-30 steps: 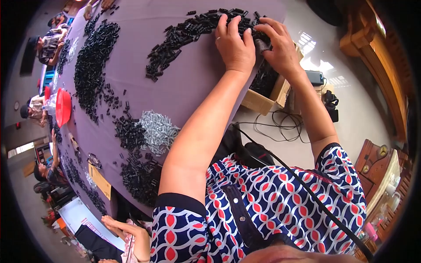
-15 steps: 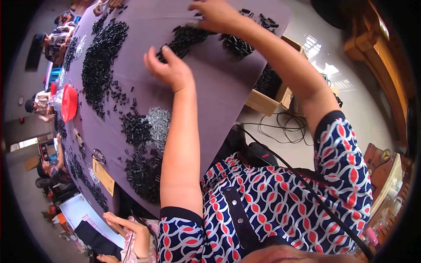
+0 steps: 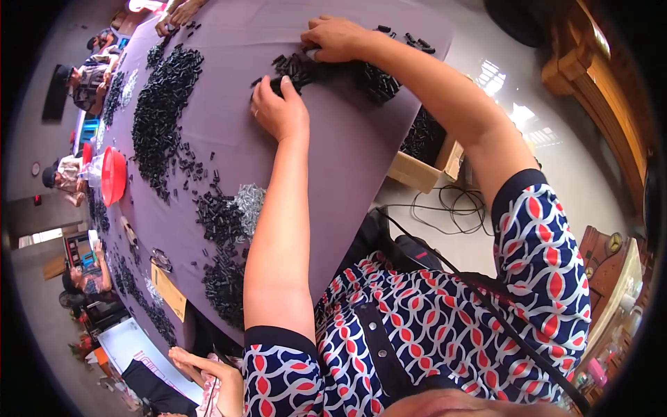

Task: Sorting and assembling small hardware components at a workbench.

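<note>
Though spread earlier, left hand (image 3: 279,115) and right hand (image 3: 337,39) curled at black pieces (image 3: 296,69), fingers' grip unclear

On the right, a pale, glossy floor (image 3: 583,187) is marked by bright patches of reflected light (image 3: 492,78). It is bordered by carved orange-brown wooden furniture (image 3: 590,62) and, lower down, by a wooden cabinet (image 3: 600,247) with round fittings, topped by a pale slab (image 3: 614,292). On the left, a dark rectangular panel (image 3: 54,94) is seen against a grey wall (image 3: 31,139), which is broken by a bright horizontal strip (image 3: 39,238).
</note>
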{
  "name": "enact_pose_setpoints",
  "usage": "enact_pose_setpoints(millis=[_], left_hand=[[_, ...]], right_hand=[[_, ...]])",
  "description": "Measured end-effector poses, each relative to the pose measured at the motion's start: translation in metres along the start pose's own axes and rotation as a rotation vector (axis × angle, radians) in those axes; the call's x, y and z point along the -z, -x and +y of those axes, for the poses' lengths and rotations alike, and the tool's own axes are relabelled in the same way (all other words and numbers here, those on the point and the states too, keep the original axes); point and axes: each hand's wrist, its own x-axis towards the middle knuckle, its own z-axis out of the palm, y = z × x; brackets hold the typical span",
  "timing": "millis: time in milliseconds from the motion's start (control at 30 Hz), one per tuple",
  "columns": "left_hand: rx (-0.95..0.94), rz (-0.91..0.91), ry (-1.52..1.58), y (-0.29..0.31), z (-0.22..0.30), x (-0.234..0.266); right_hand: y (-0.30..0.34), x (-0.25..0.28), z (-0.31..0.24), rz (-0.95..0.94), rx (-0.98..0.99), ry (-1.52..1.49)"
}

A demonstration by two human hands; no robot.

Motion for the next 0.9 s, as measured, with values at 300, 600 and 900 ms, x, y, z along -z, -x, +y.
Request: enact_pose_setpoints(millis=[300,600,900], left_hand=[[-0.152,0.001,0.149,0.018,0.053,-0.031],[-0.389,-0.184,0.114,0.061,0.092,-0.024],[-0.334,-0.234,0.158,0.072,0.127,-0.049]], right_hand=[[0.039,0.031,0.022,-0.082,0.104,-0.091],[0.085,0.051,0.045,0.043,0.12,-0.052],[0.122,0.053,0.058,0.311,0.317,-0.123]])
